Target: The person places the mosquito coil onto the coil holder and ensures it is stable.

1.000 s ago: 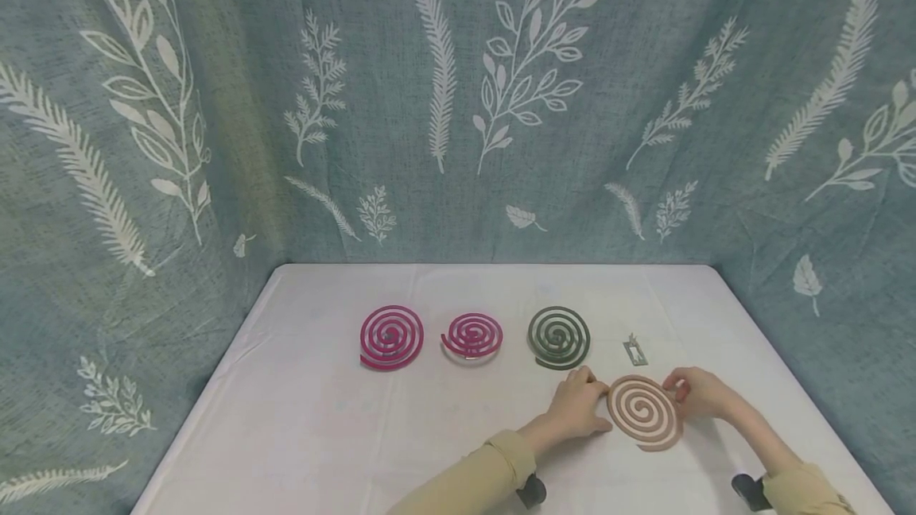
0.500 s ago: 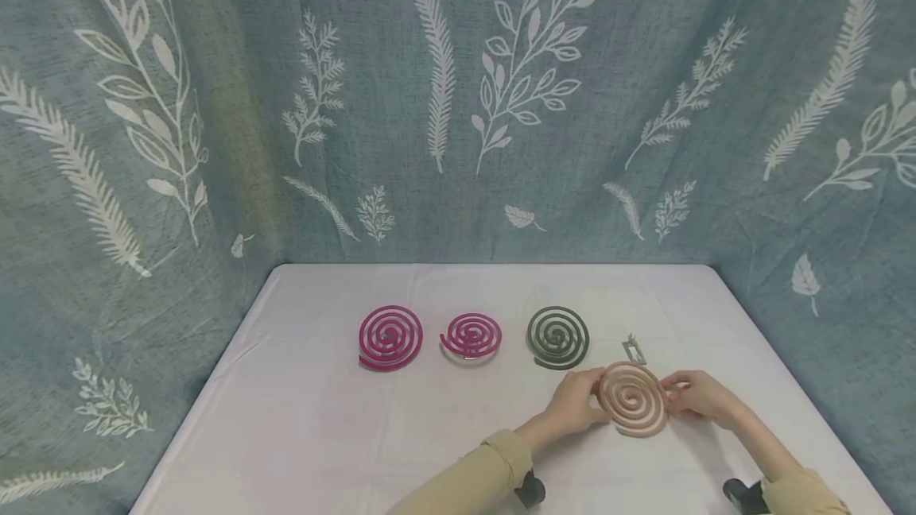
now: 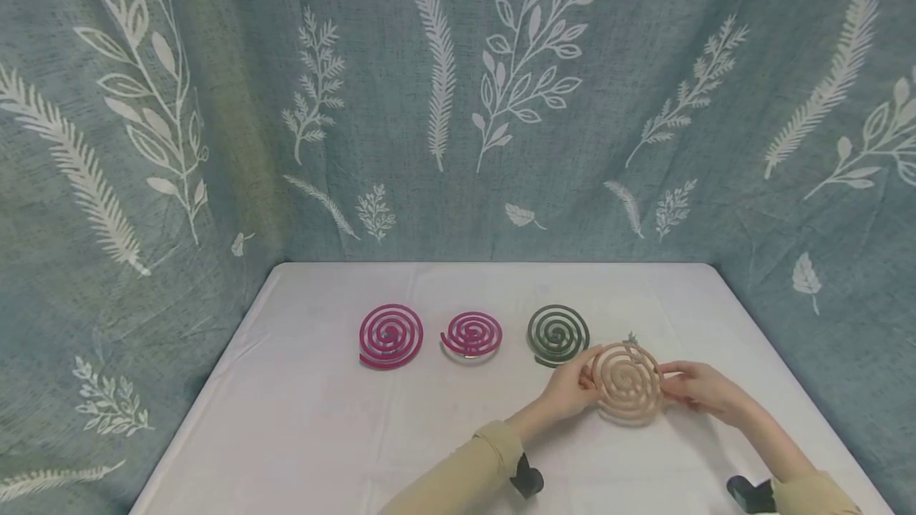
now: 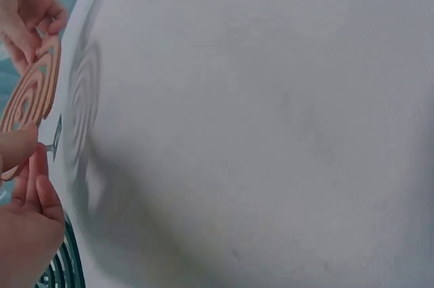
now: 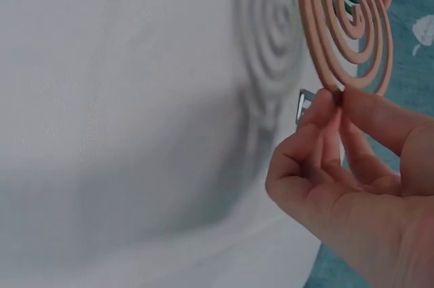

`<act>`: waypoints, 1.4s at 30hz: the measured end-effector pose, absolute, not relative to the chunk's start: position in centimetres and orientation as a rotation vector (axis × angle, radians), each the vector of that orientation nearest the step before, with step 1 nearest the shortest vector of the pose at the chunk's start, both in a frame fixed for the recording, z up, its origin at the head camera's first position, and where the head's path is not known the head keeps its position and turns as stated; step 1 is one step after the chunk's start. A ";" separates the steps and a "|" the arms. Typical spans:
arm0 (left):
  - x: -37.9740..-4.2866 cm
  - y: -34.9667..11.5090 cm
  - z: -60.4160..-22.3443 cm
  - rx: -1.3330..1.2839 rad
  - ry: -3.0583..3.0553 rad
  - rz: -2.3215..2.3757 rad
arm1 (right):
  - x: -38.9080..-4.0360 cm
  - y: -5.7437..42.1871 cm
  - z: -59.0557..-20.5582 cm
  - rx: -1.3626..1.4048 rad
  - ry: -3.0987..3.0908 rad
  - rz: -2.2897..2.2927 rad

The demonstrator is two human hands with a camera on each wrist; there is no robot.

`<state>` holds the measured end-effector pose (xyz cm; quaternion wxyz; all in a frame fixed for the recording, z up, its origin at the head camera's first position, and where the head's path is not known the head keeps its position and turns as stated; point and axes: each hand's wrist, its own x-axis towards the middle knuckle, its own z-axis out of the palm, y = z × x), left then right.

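Observation:
A tan spiral coil is held tilted up off the white table between both hands. My left hand pinches its left rim and my right hand pinches its right rim. In the right wrist view, thumb and fingers grip the edge of the coil. The left wrist view shows the coil edge-on above my left fingers. A small metal stand lies just behind the coil, mostly hidden; the stand also peeks out beside my right fingers.
A dark green coil, a pink coil and a magenta coil lie in a row across the table's middle. Leaf-patterned blue cloth walls in the back and both sides.
The tan coil lay nearly flat by the front edge. Both hands have lifted it, tipped it up and carried it away from me, over the metal stand.

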<state>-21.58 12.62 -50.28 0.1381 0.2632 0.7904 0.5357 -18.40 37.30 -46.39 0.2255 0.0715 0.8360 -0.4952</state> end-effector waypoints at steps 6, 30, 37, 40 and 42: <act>-22.0 12.4 -49.8 0.739 2.247 1.704 | -18.5 37.4 -45.8 0.138 2.256 -1.543; -21.8 14.1 -48.4 0.445 2.104 2.202 | -18.3 36.5 -44.8 0.128 1.863 -2.290; -22.2 14.1 -48.0 0.449 1.985 2.154 | -18.5 36.5 -44.7 0.033 1.690 -2.418; -22.4 14.0 -48.1 0.507 1.975 2.121 | -18.6 36.6 -45.0 0.004 1.699 -2.421; -22.5 14.0 -48.3 0.513 1.979 2.112 | -18.6 36.6 -45.3 -0.038 1.734 -2.404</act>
